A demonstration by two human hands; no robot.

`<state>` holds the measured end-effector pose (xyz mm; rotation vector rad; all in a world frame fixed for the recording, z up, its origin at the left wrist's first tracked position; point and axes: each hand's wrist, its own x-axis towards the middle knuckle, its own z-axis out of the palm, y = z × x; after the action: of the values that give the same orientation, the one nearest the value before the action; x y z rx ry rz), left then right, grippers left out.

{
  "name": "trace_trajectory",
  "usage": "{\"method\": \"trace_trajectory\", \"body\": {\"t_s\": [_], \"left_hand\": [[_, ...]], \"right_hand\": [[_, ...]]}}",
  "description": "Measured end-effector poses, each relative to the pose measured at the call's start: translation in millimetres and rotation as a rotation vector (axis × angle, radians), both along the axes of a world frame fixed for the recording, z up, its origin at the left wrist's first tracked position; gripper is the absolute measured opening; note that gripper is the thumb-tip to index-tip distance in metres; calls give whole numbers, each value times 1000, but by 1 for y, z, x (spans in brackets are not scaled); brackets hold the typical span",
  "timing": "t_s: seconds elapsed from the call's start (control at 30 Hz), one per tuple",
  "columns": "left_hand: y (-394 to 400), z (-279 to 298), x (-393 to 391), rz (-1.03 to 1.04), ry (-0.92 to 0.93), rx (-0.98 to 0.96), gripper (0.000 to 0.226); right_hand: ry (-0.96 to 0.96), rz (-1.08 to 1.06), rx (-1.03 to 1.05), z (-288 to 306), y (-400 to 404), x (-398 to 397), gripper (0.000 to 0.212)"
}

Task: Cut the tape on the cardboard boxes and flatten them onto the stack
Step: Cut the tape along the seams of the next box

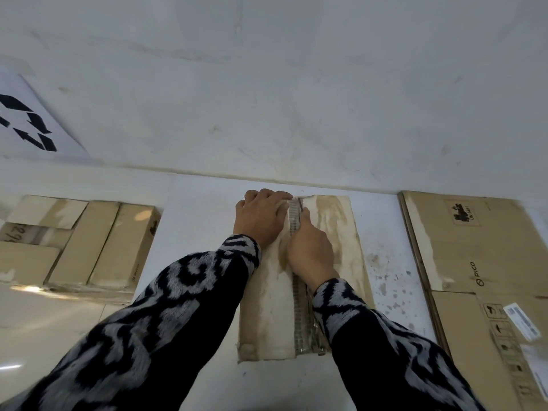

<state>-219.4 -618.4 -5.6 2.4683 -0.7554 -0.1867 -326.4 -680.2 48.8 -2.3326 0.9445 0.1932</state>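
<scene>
On the cardboard box (296,280), both hands (262,219) (310,247) grip its flaps.

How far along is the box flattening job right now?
Done: flattened cardboard lies stacked at the right. In hand: the left hand and right hand work at the middle box's top seam. Left: that box, plus several unflattened boxes at the left.

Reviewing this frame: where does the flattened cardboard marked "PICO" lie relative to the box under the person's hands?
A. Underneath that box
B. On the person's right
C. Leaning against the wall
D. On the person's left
B: the flattened cardboard marked "PICO" lies flat on the person's right, apart from the box that the left hand and right hand work on at the centre seam.
</scene>
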Motion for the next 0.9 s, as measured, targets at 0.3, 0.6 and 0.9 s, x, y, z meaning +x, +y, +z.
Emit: {"method": "trace_trajectory", "body": {"t_s": [0.3,0.6,0.9], "left_hand": [[0,-2,0,0,-4,-6,30],[0,-2,0,6,-5,-10,30],[0,-3,1,0,0,-11,30]], "right_hand": [[43,18,-5,1,-2,4,64],[64,70,11,10,-7,4,59],[96,98,14,10,-14,3,39]]}}
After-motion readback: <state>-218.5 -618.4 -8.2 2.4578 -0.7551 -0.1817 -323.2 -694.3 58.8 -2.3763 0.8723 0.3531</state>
